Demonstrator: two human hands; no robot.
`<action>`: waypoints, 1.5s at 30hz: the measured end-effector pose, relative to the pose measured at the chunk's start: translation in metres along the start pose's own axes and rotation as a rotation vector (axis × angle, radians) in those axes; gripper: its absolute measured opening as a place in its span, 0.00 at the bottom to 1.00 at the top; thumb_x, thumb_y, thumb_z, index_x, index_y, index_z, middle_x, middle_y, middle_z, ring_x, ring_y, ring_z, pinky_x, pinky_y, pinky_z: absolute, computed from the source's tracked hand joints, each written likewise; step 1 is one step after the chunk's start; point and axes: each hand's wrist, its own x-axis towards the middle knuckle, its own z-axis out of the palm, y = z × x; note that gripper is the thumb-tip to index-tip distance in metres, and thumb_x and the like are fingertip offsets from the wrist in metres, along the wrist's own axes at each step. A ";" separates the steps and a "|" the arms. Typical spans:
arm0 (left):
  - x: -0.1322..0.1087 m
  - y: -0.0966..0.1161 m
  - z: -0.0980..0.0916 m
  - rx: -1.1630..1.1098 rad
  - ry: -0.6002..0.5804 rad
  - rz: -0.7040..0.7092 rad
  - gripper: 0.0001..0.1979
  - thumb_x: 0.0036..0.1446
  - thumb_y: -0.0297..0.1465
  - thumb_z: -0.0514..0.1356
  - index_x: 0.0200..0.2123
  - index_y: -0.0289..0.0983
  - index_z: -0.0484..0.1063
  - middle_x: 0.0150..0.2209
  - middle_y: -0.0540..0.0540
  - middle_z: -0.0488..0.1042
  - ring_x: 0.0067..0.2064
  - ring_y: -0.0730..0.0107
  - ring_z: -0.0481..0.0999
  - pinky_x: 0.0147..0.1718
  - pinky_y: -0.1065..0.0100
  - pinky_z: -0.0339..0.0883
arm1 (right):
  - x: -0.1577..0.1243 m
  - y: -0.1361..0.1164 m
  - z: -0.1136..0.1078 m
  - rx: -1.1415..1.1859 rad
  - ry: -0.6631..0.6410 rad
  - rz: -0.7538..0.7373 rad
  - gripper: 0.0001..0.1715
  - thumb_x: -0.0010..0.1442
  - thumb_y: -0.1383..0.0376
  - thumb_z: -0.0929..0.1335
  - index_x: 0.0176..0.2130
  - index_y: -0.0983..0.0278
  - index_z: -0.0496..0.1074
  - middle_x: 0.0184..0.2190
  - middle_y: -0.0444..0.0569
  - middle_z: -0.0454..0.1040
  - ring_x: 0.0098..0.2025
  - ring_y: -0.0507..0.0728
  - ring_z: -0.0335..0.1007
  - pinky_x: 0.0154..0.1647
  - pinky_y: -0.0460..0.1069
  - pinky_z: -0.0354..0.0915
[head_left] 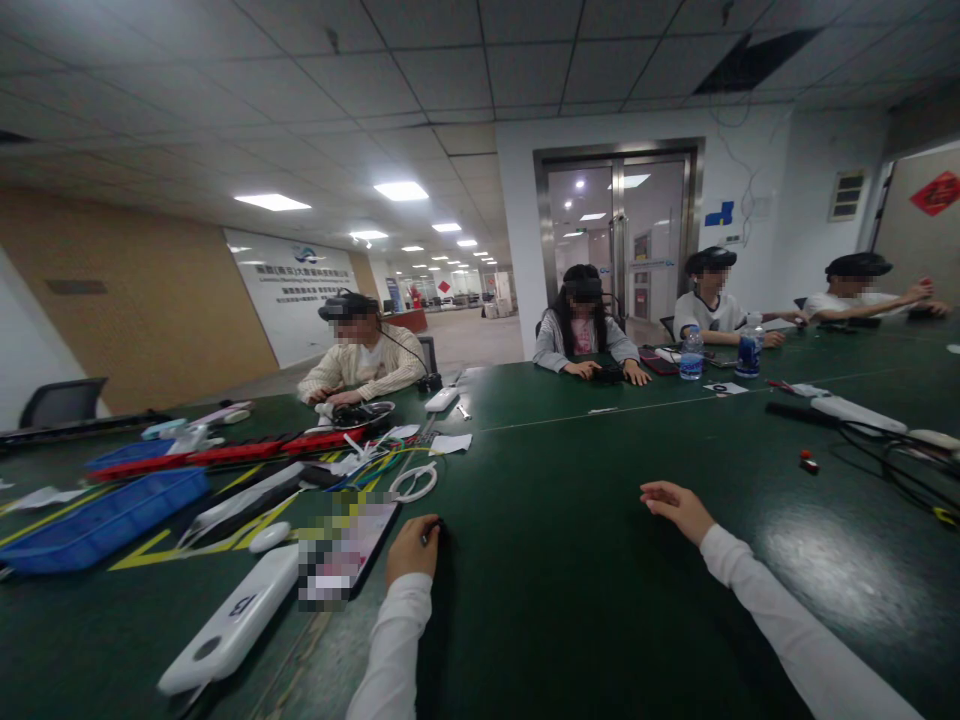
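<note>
My left hand (411,553) rests low over the green table (555,560), its fingers curled round a small dark object (433,531) whose kind I cannot make out. Just left of that hand lies a phone (375,535) with a lit, blurred screen. A coiled white cable (415,484) is a little beyond it. My right hand (681,510) hovers over the table to the right, fingers loosely stretched towards the left, with nothing seen in it. Both forearms wear white sleeves.
Left: a white elongated device (236,625), a blue tray (105,525), a red strip (225,455) and tangled wires. Right: a small red-and-black piece (808,461), a white device (859,415) and black cables. Water bottles (691,355) stand farther back. Several people in headsets sit across the table.
</note>
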 end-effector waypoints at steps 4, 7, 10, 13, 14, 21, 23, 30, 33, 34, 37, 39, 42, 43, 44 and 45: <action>-0.006 0.019 0.010 -0.101 -0.056 0.036 0.12 0.47 0.32 0.52 0.36 0.38 0.68 0.37 0.47 0.72 0.37 0.70 0.72 0.38 0.67 0.65 | -0.001 -0.003 0.001 -0.047 -0.010 0.004 0.19 0.49 0.61 0.67 0.42 0.63 0.67 0.38 0.47 0.71 0.42 0.56 0.67 0.43 0.53 0.63; -0.016 0.050 0.021 -0.199 -0.152 0.135 0.13 0.48 0.32 0.52 0.38 0.38 0.67 0.37 0.47 0.72 0.38 0.70 0.72 0.39 0.66 0.65 | -0.004 -0.007 0.007 -0.112 -0.042 -0.017 0.18 0.50 0.62 0.66 0.42 0.63 0.66 0.38 0.46 0.70 0.41 0.55 0.66 0.43 0.52 0.63; -0.033 0.090 0.030 -0.308 -0.256 0.253 0.13 0.49 0.31 0.51 0.40 0.38 0.66 0.37 0.47 0.72 0.38 0.71 0.71 0.40 0.66 0.65 | -0.009 -0.018 0.019 -0.208 -0.094 -0.053 0.20 0.50 0.62 0.66 0.44 0.63 0.64 0.38 0.47 0.69 0.38 0.54 0.67 0.41 0.52 0.63; -0.054 0.130 0.035 -0.384 -0.349 0.369 0.14 0.50 0.30 0.51 0.41 0.39 0.66 0.37 0.47 0.71 0.38 0.72 0.70 0.40 0.66 0.65 | -0.016 -0.034 0.036 -0.326 -0.194 -0.132 0.27 0.48 0.61 0.67 0.48 0.60 0.61 0.44 0.47 0.66 0.37 0.54 0.66 0.42 0.52 0.61; -0.060 0.141 0.035 -0.395 -0.374 0.407 0.14 0.50 0.29 0.51 0.41 0.39 0.66 0.38 0.47 0.71 0.39 0.72 0.70 0.41 0.66 0.64 | -0.019 -0.040 0.043 -0.379 -0.233 -0.153 0.30 0.46 0.60 0.69 0.50 0.58 0.60 0.45 0.47 0.65 0.38 0.54 0.65 0.43 0.52 0.60; -0.083 0.180 0.034 -0.409 -0.432 0.532 0.15 0.49 0.27 0.51 0.41 0.41 0.67 0.38 0.46 0.70 0.41 0.69 0.67 0.42 0.62 0.62 | -0.034 -0.070 0.079 -0.511 -0.386 -0.234 0.46 0.40 0.54 0.71 0.55 0.57 0.51 0.45 0.47 0.65 0.41 0.57 0.63 0.47 0.54 0.53; -0.083 0.179 0.036 -0.433 -0.433 0.516 0.15 0.48 0.27 0.52 0.41 0.41 0.67 0.38 0.46 0.70 0.41 0.67 0.67 0.42 0.61 0.62 | -0.037 -0.073 0.085 -0.540 -0.376 -0.211 0.47 0.39 0.54 0.71 0.55 0.58 0.52 0.40 0.46 0.67 0.41 0.58 0.62 0.46 0.54 0.53; -0.081 0.177 0.039 -0.560 -0.438 0.442 0.15 0.47 0.27 0.53 0.41 0.42 0.68 0.35 0.46 0.70 0.38 0.67 0.69 0.40 0.60 0.63 | -0.039 -0.081 0.090 -0.538 -0.338 -0.195 0.43 0.41 0.56 0.71 0.54 0.57 0.53 0.38 0.45 0.68 0.40 0.58 0.62 0.44 0.53 0.53; -0.082 0.179 0.037 -0.563 -0.440 0.426 0.15 0.47 0.28 0.53 0.41 0.42 0.68 0.35 0.46 0.70 0.37 0.68 0.69 0.39 0.61 0.64 | -0.041 -0.085 0.089 -0.553 -0.333 -0.167 0.42 0.41 0.57 0.71 0.53 0.57 0.54 0.37 0.45 0.68 0.41 0.59 0.62 0.43 0.53 0.54; -0.082 0.179 0.036 -0.569 -0.439 0.424 0.15 0.47 0.28 0.53 0.41 0.41 0.68 0.35 0.46 0.70 0.37 0.68 0.69 0.39 0.62 0.64 | -0.042 -0.086 0.088 -0.550 -0.335 -0.171 0.42 0.41 0.57 0.71 0.53 0.57 0.54 0.37 0.45 0.67 0.41 0.59 0.62 0.43 0.52 0.54; -0.082 0.180 0.034 -0.628 -0.424 0.411 0.15 0.47 0.28 0.53 0.40 0.41 0.68 0.35 0.46 0.71 0.37 0.69 0.70 0.40 0.63 0.65 | -0.045 -0.090 0.086 -0.518 -0.349 -0.221 0.42 0.41 0.56 0.71 0.53 0.57 0.53 0.41 0.46 0.67 0.40 0.58 0.62 0.43 0.52 0.54; -0.079 0.178 0.033 -0.693 -0.390 0.346 0.14 0.47 0.29 0.54 0.39 0.40 0.69 0.36 0.46 0.71 0.38 0.69 0.70 0.40 0.63 0.65 | -0.045 -0.091 0.086 -0.497 -0.356 -0.249 0.42 0.41 0.56 0.71 0.53 0.57 0.53 0.43 0.46 0.66 0.40 0.57 0.62 0.44 0.52 0.54; -0.069 0.170 0.033 -0.841 -0.319 0.136 0.15 0.45 0.32 0.56 0.40 0.37 0.68 0.36 0.44 0.72 0.39 0.67 0.72 0.41 0.61 0.65 | -0.043 -0.088 0.086 -0.484 -0.363 -0.229 0.43 0.40 0.56 0.72 0.53 0.56 0.53 0.46 0.46 0.64 0.40 0.57 0.62 0.45 0.53 0.53; -0.065 0.165 0.033 -0.900 -0.290 0.061 0.17 0.44 0.32 0.57 0.40 0.36 0.68 0.36 0.44 0.73 0.39 0.67 0.72 0.42 0.61 0.65 | -0.042 -0.087 0.087 -0.481 -0.362 -0.213 0.44 0.39 0.57 0.72 0.53 0.55 0.53 0.47 0.45 0.63 0.40 0.57 0.62 0.45 0.53 0.53; -0.061 0.159 0.034 -0.956 -0.260 -0.006 0.18 0.43 0.33 0.58 0.40 0.35 0.67 0.36 0.43 0.73 0.39 0.66 0.72 0.43 0.60 0.65 | -0.042 -0.086 0.087 -0.480 -0.360 -0.190 0.44 0.39 0.57 0.72 0.52 0.55 0.54 0.48 0.45 0.63 0.40 0.57 0.62 0.45 0.54 0.53; -0.057 0.153 0.035 -1.005 -0.228 -0.065 0.19 0.42 0.34 0.59 0.40 0.34 0.67 0.37 0.43 0.73 0.40 0.65 0.72 0.43 0.60 0.65 | -0.041 -0.086 0.088 -0.480 -0.355 -0.159 0.43 0.38 0.58 0.73 0.52 0.55 0.54 0.47 0.45 0.63 0.41 0.58 0.61 0.45 0.54 0.53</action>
